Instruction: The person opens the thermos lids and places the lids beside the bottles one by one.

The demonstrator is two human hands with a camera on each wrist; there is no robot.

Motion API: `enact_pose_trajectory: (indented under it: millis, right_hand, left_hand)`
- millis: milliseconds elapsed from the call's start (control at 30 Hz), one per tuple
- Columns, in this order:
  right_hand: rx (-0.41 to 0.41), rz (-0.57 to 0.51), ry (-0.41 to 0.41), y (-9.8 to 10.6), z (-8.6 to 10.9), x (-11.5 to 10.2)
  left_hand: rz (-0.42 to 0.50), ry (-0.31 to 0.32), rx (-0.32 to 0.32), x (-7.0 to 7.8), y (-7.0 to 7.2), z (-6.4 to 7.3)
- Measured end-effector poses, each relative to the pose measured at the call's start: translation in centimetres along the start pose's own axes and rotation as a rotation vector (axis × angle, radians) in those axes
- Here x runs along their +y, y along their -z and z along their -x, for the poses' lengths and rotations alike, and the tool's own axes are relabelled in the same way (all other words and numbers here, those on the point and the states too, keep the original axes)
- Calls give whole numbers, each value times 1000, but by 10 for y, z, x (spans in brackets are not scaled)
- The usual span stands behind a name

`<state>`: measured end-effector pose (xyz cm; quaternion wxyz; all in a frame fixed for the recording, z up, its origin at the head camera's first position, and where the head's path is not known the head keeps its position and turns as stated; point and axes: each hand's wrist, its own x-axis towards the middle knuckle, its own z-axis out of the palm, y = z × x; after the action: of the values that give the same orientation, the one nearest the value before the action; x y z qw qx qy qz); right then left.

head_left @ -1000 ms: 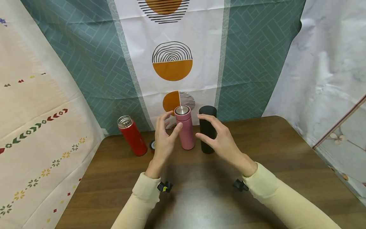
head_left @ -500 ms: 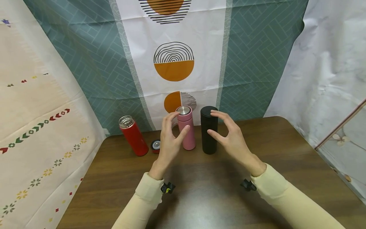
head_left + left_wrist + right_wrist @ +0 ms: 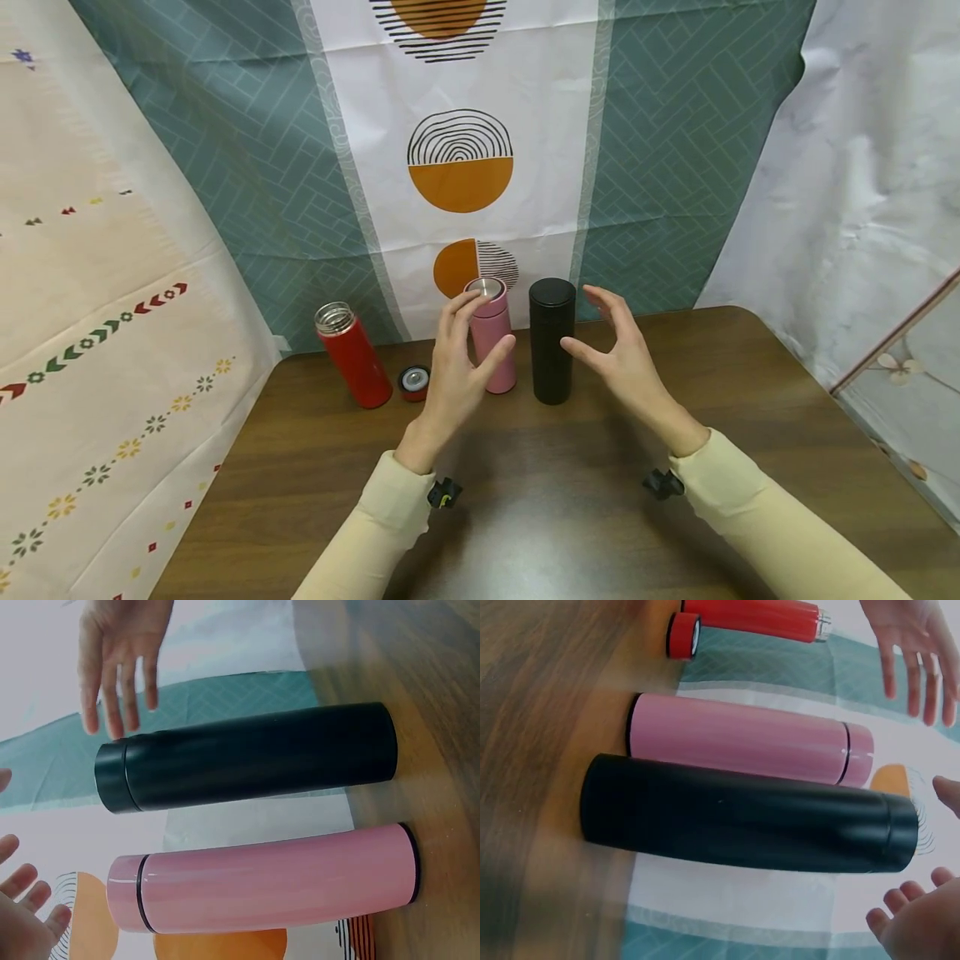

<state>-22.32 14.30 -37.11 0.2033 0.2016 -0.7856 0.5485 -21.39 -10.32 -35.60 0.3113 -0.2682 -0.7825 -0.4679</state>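
A pink thermos [image 3: 491,329] with a steel-topped lid stands upright at the back of the table. To its right is a taller black thermos [image 3: 552,354], also upright and capped. My left hand [image 3: 453,375] hovers in front and left of the pink thermos, fingers spread in a loose curve and holding nothing. My right hand [image 3: 633,362] hovers beside the black thermos; its thumb overlaps that thermos in the head view, while the right wrist view shows the fingers [image 3: 898,896] apart from it. A red thermos [image 3: 356,362] stands uncapped at the left.
The red lid [image 3: 414,383] lies on the table beside the red thermos, its inner side showing. The brown wooden table [image 3: 525,517] ends at a patterned cloth [image 3: 660,192] hanging behind the thermoses. Another printed cloth [image 3: 97,375] hangs along the left side.
My right hand has moved right, from in front of the black thermos to its right side. My left hand has shifted slightly right, uncovering the red lid. The thermoses stand where they were.
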Motion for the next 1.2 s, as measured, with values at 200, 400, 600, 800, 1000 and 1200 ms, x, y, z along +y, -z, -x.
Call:
enact_pose_trajectory:
  millis: [200,400,600,800,1000,1200]
  right_hand:
    - [-69,-79,-74,6,-4,12]
    - [-156,-98,-135,12,-10,20]
    - [-210,-103,-172,14,-16,27]
    - [-273,-92,-201,11,-19,40]
    - [-365,-224,-259,8,-21,54]
    - [-413,-304,-299,6,-23,66]
  left_hand:
    - [-18,-52,-62,4,2,-1]
    - [-35,-113,-126,9,6,-4]
    - [-30,-145,-156,13,7,-7]
    - [-37,-149,-168,14,7,-6]
    - [-36,-144,-182,11,4,-6]
    - [-46,-116,-194,7,0,-5]
